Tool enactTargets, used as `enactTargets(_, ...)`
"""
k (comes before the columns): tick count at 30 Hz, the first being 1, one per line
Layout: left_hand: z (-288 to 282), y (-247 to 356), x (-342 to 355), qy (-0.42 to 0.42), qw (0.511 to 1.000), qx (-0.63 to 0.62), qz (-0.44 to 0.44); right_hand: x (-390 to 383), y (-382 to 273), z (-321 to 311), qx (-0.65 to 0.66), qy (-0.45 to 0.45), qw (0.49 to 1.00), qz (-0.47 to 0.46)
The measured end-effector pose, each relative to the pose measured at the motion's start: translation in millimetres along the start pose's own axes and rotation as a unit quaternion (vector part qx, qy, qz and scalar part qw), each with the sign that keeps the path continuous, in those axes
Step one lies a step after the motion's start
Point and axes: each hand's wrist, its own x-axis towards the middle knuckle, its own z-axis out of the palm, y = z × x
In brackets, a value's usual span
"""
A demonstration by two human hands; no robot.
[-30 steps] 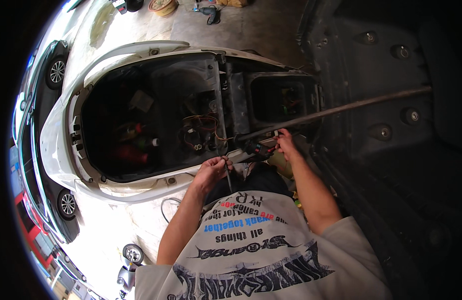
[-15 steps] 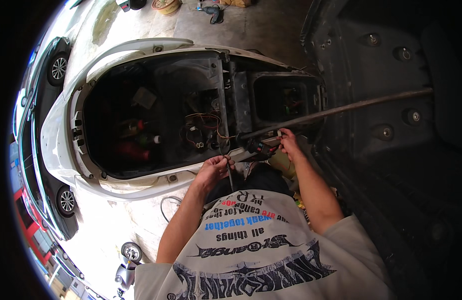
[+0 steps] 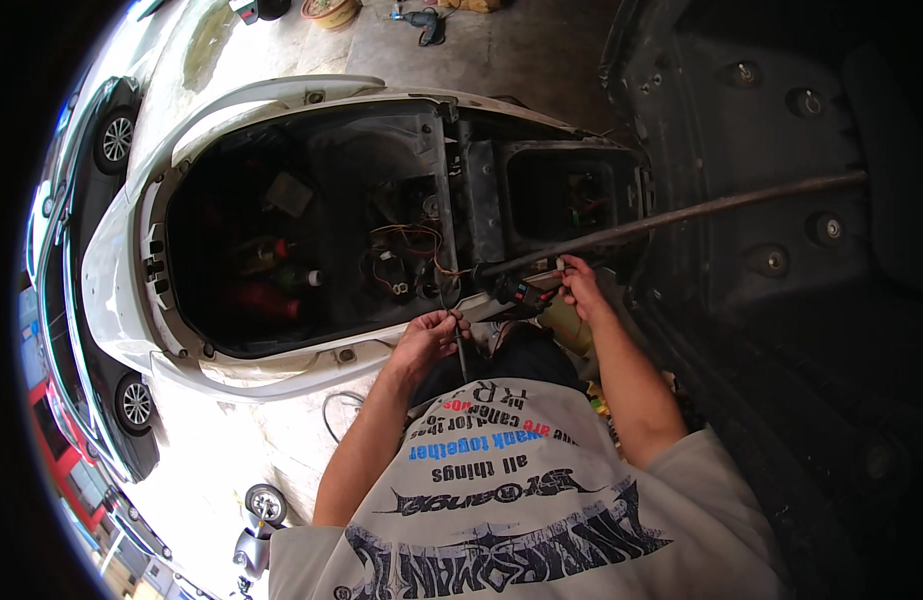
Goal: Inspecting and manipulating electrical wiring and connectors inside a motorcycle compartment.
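Observation:
A white scooter body (image 3: 122, 290) lies across my view, its black storage bucket (image 3: 222, 210) uncovered, with bottles (image 3: 262, 300) inside and loose wires (image 3: 412, 240) at the right end. My left hand (image 3: 433, 340) pinches a dark cable (image 3: 460, 345) at the bucket's near rim. My right hand (image 3: 584, 290) is closed around a small pale connector (image 3: 561, 265), beside a black device with a small display (image 3: 517, 291) and red-and-black leads (image 3: 549, 297). A long dark bar (image 3: 712, 204) crosses just above my right hand toward the raised seat.
The seat's black underside (image 3: 742, 130) fills the right side. On the ground behind the scooter are a power drill (image 3: 422, 25) and a round pot (image 3: 332, 12). A dark car (image 3: 82, 280) stands at the left, and another scooter's wheel (image 3: 265, 505) shows at the lower left.
My right hand has shifted slightly right with the pale connector. My left hand has moved slightly, still on the cable.

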Motion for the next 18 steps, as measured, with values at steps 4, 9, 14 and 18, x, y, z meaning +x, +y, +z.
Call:
enactTargets(4,-0.3,-0.9,1.1,0.008,1.0,-0.001,-0.003,-0.3,0.4,0.8,0.01,0.0,1.0,0.0)
enactTargets(9,-1.3,-1.8,1.6,0.012,1.0,0.001,-0.004,-1.3,1.0,1.0,0.007,0.0,1.0,-0.001)
enactTargets(14,-0.2,-1.4,1.5,0.01,1.0,0.001,-0.003,-2.1,0.5,0.9,0.009,-0.001,1.0,-0.001)
enactTargets(18,0.5,-0.8,0.2,0.005,1.0,0.0,0.0,-2.2,-0.5,2.3,0.013,0.0,1.0,-0.007)
